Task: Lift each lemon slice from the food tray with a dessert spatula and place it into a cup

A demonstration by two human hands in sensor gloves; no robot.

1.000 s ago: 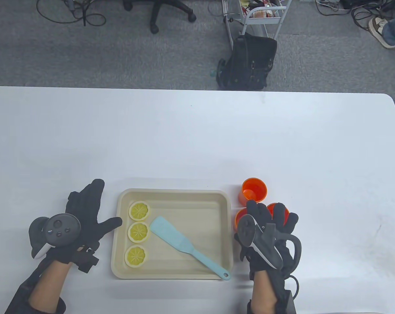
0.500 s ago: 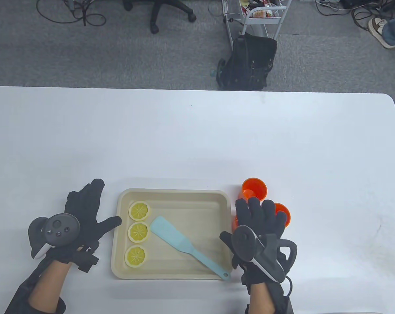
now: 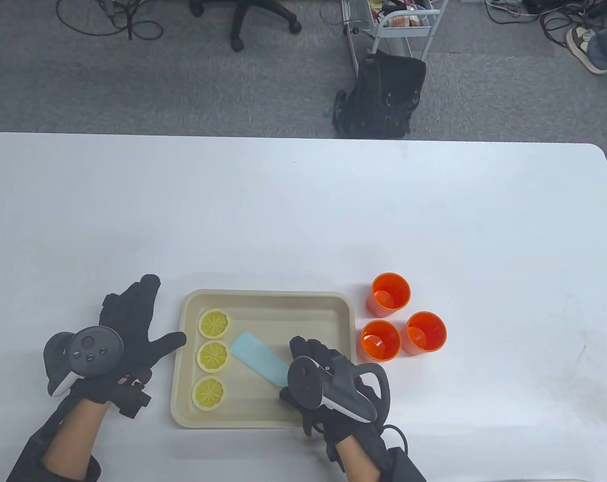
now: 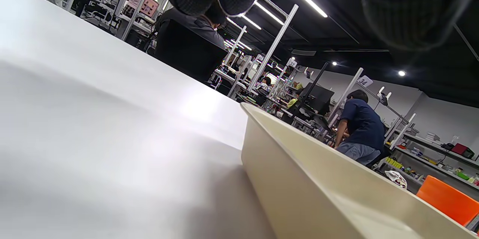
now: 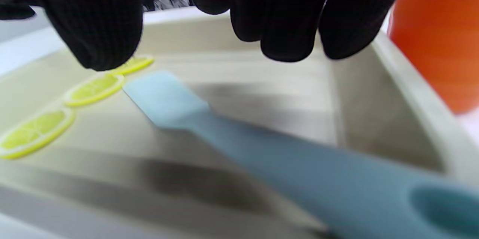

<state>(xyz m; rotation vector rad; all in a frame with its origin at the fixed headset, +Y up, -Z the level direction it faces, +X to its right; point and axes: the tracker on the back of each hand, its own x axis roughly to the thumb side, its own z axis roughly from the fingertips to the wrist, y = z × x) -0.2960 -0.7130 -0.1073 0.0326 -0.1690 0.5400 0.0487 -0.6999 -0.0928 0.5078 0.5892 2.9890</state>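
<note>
Tray (image 3: pixel 263 299) sat on the white counter (image 3: pixel 303 211) near its 6 o'clock edge. Three lemon slices (image 3: pixel 214 323) lay flat in a column along the tray's 9 o'clock wall, from 11 down to 7 o'clock. Spatula (image 3: pixel 255 354) lay on the tray floor, its pale blue blade pointing toward 10 o'clock with the tip just beside the middle slice; whether they touched could not be told. The handle ran toward 4 o'clock and was hidden under the right hand (image 3: pixel 328 389) in the table view.

Right hand hovered over the handle with its fingers (image 5: pixel 284 25) curled downward; the right wrist view showed the fingertips above the spatula with a gap, grasping nothing.

Left hand (image 3: pixel 115 346) rested flat on the counter at the tray's 9 o'clock side, fingers spread and released, thumb tip at the tray's rim.

Three orange cups (image 3: pixel 390 294) stood upright in a cluster on the counter at the tray's 3 o'clock side, one farther back, two nearer side by side.
</note>
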